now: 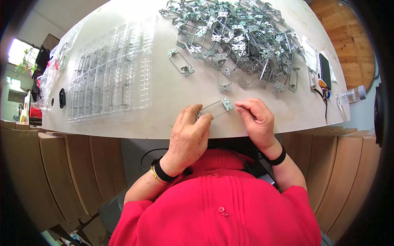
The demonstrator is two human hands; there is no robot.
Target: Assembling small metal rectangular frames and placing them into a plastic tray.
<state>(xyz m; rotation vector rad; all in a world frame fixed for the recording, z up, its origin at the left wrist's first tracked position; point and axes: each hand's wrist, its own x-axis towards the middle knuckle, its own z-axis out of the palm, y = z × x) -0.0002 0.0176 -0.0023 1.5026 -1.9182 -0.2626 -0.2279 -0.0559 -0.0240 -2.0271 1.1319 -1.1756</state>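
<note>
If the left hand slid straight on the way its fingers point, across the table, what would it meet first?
Probably the loose metal frame lying apart from the pile, beyond the frame piece that the left hand and right hand hold; the fisheye view makes the line uncertain.

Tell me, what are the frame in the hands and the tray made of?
Frame: probably thin stamped metal, silvery and dull-shiny, like the pile. Both hands, left and right, pinch it. Tray: seemingly clear moulded plastic, see-through with glossy ridges.

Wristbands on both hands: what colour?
Black, both the left wristband and the right wristband; a thin gold bangle sits beside the left one. Head view.
</note>
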